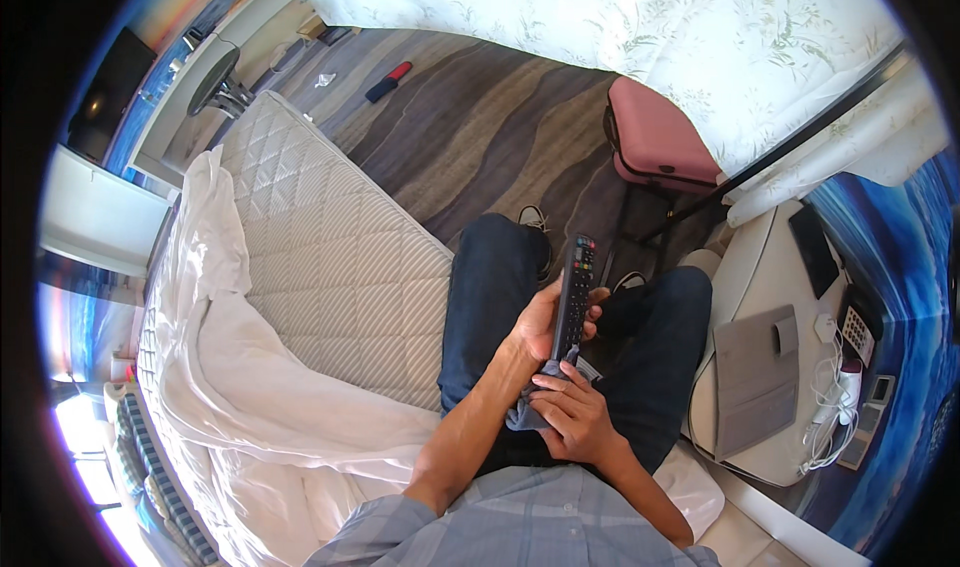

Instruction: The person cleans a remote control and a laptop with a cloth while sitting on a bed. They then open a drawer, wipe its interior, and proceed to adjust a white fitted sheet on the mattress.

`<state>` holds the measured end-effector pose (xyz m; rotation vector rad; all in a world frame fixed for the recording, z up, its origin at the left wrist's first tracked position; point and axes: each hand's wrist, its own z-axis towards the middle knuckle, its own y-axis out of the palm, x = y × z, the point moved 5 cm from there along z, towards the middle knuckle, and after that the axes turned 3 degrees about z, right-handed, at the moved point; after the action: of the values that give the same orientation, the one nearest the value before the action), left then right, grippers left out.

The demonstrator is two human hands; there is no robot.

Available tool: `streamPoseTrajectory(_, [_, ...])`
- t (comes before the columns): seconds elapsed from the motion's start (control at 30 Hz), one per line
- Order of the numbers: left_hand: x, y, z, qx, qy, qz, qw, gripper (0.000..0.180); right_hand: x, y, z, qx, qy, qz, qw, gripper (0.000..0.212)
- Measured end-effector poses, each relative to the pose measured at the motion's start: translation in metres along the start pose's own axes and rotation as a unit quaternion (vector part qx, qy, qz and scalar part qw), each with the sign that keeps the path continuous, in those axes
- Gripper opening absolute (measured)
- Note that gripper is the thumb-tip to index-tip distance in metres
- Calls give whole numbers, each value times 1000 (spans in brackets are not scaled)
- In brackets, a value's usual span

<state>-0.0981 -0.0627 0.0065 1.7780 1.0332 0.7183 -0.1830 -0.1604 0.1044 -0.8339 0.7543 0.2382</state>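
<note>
A long black remote control (573, 302) with small coloured buttons points away from me above my lap. My left hand (541, 323) is wrapped round its middle, with fingertips showing on the right side. My right hand (574, 413) is closed on a grey-blue cloth (524, 414) and presses it against the remote's near end. That end is partly hidden by the cloth and fingers.
To my left is a quilted mattress (330, 227) with a rumpled white sheet (260, 367). A small table at right holds a grey folder (757, 382), a telephone (858, 327) and white cables (828, 422). Ahead stand a pink suitcase (660, 132) and, on the floor, a red-handled brush (388, 82).
</note>
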Motion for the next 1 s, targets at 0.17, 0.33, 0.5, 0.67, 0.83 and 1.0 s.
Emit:
streamPoseTrajectory(0.17, [4,0,-1,-11,70,42,997,60,10,-3,-11,23,47,-15,999,20])
streamPoseTrajectory(0.33, [5,8,-4,32,180,101,978,50,3,-16,-17,152,42,10,987,20])
streamPoseTrajectory(0.5, [4,22,-3,114,242,-76,961,25,11,-22,-5,247,65,-102,961,24])
streamPoseTrajectory(0.67, [-26,46,-5,17,157,-200,967,25,22,-29,3,299,12,-84,950,26])
streamPoseTrajectory(0.83, [-30,68,-11,-23,125,-241,962,34,33,-45,14,361,-13,80,929,30])
streamPoseTrajectory(1.0, [-21,53,-10,78,177,-46,980,52,42,-42,8,397,57,162,902,37])
